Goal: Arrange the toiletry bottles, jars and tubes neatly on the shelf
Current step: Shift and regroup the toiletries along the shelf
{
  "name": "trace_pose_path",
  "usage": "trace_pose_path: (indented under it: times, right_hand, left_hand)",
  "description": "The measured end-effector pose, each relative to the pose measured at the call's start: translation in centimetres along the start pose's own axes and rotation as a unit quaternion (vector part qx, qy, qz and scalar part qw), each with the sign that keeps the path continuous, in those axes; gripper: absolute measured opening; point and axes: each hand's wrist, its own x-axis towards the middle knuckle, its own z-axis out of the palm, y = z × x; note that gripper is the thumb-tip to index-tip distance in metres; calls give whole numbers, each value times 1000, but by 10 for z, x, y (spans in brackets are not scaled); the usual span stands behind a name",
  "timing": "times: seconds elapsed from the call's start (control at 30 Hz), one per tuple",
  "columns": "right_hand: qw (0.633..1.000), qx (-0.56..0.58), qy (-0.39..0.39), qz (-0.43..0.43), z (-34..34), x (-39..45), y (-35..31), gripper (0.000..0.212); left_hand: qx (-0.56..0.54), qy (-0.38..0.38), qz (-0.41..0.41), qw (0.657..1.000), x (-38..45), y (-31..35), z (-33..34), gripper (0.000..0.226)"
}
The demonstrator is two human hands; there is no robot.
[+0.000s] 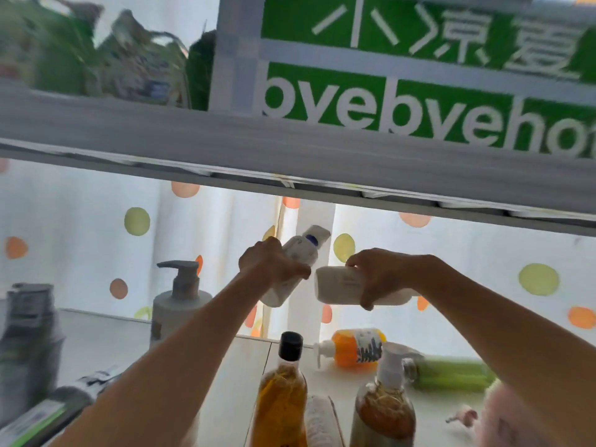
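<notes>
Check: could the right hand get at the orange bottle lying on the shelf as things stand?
Probably not yet: the right hand already grips a white bottle. The orange bottle lies uncovered below it, so the path looks free once the hand is emptied.

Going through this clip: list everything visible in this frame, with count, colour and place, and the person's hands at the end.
white bottle with blue band: 1, white, held tilted in the air, centre
white bottle: 1, white, held on its side in the air, right of centre
pump bottle: 1, off-white with grey pump, upright at shelf back, left
orange pump bottle: 1, orange, lying on its side at shelf back
black-capped amber bottle: 1, amber, upright, front centre
white-pump amber bottle: 1, amber-brown, upright, front right
green bottle: 1, light green, lying on its side, right
grey container: 1, grey, blurred, far left
green sign: 1, green with white lettering, above the shelf
left hand: grips the white bottle with blue band
right hand: grips the white bottle
</notes>
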Motion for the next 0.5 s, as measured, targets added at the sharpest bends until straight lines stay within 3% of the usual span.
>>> trace_pose_path:
  times: [0.33, 0.5]
  right_hand:
    - [982, -63, 175, -27, -23, -78, -50, 65]
    - [959, -104, 260, -48, -16, -118, -77, 70]
  left_hand:
    - [-164, -10, 2, 986, -63, -6, -79, 58]
    - [-236, -50, 13, 970, -103, -24, -108, 54]
